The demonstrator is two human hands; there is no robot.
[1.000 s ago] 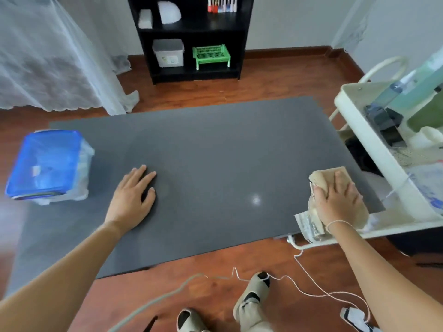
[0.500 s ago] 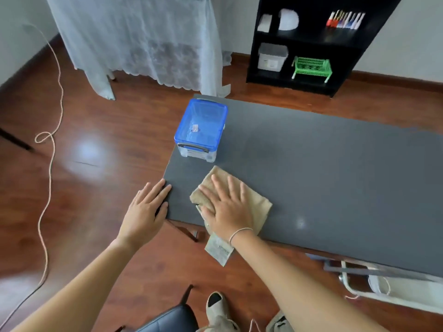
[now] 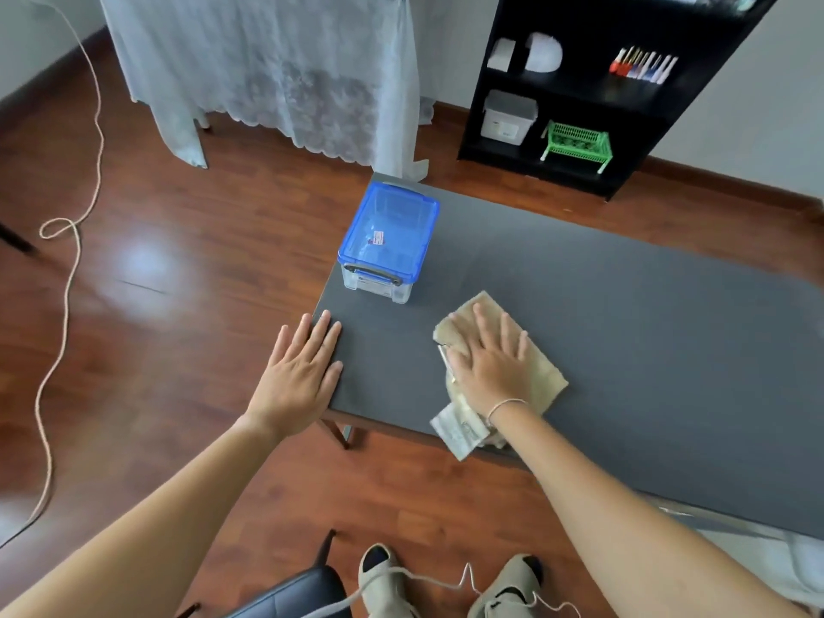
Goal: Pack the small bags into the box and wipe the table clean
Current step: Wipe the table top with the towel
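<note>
A clear plastic box with a blue lid (image 3: 387, 240) stands closed at the left end of the dark grey table (image 3: 624, 332). No small bags show outside it. My right hand (image 3: 490, 356) lies flat, fingers spread, on a beige cloth (image 3: 546, 376) near the table's front edge. A white label on the cloth hangs over that edge. My left hand (image 3: 301, 372) rests flat on the table's front left corner, holding nothing.
A black shelf unit (image 3: 624, 104) with a green basket (image 3: 576, 142) stands behind the table. A lace-covered table (image 3: 276, 73) is at the back left. A cord (image 3: 67, 269) trails over the wooden floor at left. A dark chair (image 3: 290, 593) sits at my feet.
My right hand and the cloth slid from the table's right end to its left end, then a little rightward away from the corner. My left hand stays flat at the corner.
</note>
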